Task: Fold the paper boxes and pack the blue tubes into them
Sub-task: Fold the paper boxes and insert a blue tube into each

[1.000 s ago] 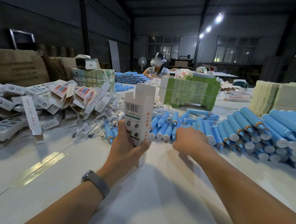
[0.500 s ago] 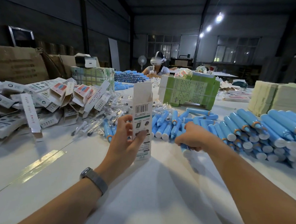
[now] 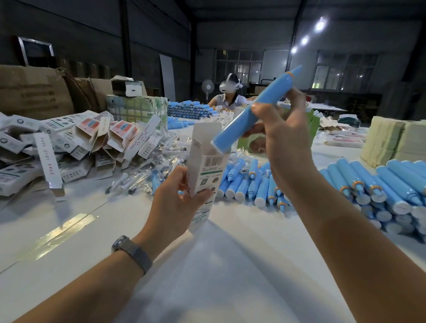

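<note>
Blue tube (image 3: 254,109), tilted at frame centre, flat end at the open mouth of the paper box (image 3: 204,169). Right hand (image 3: 283,131) pinches the tube; left hand (image 3: 176,204) grips the box. Its raised flap could catch the tube's end and buckle.

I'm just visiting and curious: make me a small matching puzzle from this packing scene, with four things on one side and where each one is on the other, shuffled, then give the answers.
Things:
1. blue tube
2. paper box
3. watch
4. pile of folded boxes

Places:
A. on the left wrist
B. heaped on the table at the left
C. gripped in the right hand, tilted, flat end at the box's open top
D. held upright in the left hand

Pairs: 1-C, 2-D, 3-A, 4-B
</note>
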